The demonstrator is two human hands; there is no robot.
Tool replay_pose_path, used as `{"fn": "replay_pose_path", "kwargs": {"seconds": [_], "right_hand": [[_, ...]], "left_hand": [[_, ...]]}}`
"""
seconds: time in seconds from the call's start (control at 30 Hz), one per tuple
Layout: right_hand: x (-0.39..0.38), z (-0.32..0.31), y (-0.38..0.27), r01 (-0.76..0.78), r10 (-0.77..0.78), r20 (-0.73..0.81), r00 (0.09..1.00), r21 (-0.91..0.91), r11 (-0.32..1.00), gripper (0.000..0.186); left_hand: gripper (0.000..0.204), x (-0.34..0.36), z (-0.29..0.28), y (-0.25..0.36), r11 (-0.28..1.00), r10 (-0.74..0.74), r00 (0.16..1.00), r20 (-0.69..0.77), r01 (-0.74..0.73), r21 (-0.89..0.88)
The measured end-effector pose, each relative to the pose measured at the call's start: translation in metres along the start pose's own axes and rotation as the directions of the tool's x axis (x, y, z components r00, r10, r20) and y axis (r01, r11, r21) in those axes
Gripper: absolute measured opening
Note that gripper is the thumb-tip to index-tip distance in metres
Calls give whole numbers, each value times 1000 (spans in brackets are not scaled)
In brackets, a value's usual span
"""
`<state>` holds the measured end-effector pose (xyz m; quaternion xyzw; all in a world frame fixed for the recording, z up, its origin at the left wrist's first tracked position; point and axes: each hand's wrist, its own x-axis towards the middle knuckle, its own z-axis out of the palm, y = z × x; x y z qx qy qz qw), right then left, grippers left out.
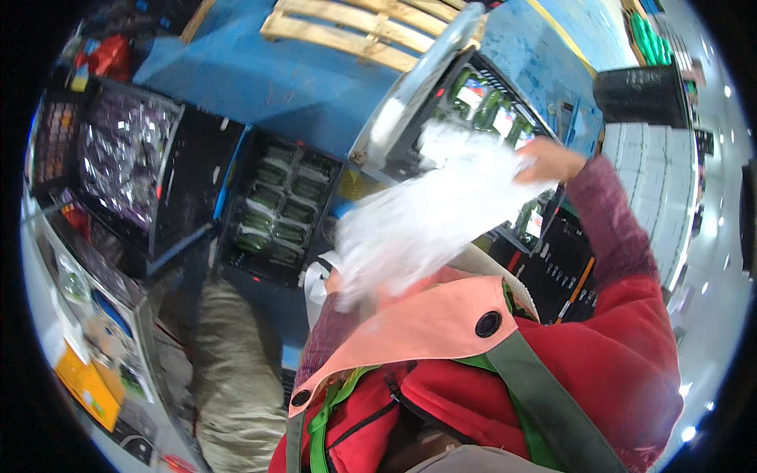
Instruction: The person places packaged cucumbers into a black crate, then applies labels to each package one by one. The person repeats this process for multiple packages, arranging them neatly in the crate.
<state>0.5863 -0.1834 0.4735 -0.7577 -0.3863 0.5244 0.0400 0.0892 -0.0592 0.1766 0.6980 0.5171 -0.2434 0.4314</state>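
A whitish, translucent plastic sheet or bag [441,213], blurred by motion, is stretched out in front of my chest. My right hand [550,162] grips its far right edge with the fingers closed. Only a bit of my left hand [333,281] shows at the sheet's near left end; its fingers are hidden behind the plastic. Under and beyond the sheet stands a black crate [410,130] with packs of green vegetables [493,110], some with coloured labels. Next to my left hand is a white plastic piece or roll [315,280], too blurred to tell.
Another black crate [230,236] of wrapped green vegetables stands left. Beyond it, a crate holds shiny purple packs [126,150]. A wooden pallet [355,30] lies on the blue floor [260,79]. White boxes [650,181] are stacked right; a grey-green sack [236,370] sits near left.
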Motion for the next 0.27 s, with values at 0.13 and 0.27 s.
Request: {"fn": "replay_pose_path", "kwargs": {"seconds": [0.13, 0.27], "right_hand": [[-69, -90, 99, -430, 273, -696, 664, -56, 901, 66], [-119, -114, 143, -392, 289, -932, 220, 187, 901, 61]], "left_hand": [[41, -14, -1, -5, 999, 25, 1000, -17, -24, 49], [59, -32, -17, -59, 963, -5, 997, 74, -15, 269]]}}
